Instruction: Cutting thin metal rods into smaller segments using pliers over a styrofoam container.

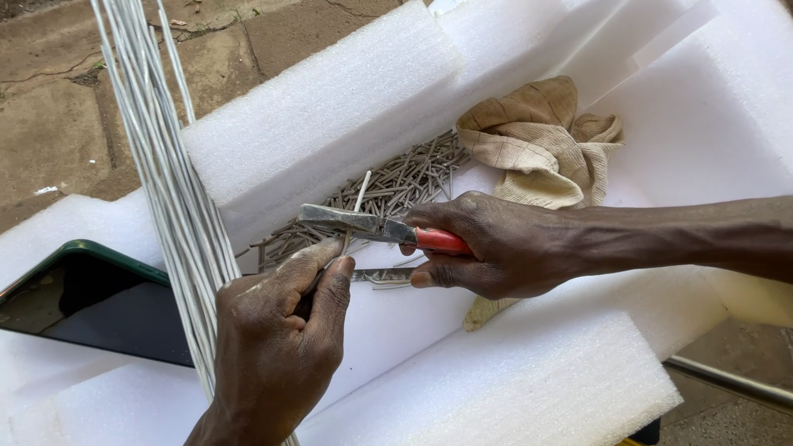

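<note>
The right hand (496, 248) is closed around the red handles of a pair of pliers (372, 227), and the metal jaws of the pliers point to the left. The jaws meet a thin white wire piece (357, 198), which stands nearly upright between them. The left hand (285, 330) pinches the lower part of this wire between the thumb and the forefinger, just beside the jaws.

Behind the pliers, a heap of short cut wire pieces (396, 186) lies on a white foam sheet (396, 330), against a thick foam block (330, 116). A long bundle of white wires (165, 182) runs from the top of the view down past the left wrist. A beige cloth (537, 144) lies beyond the right hand. A dark tablet (91, 301) with a green edge rests on the foam at the left.
</note>
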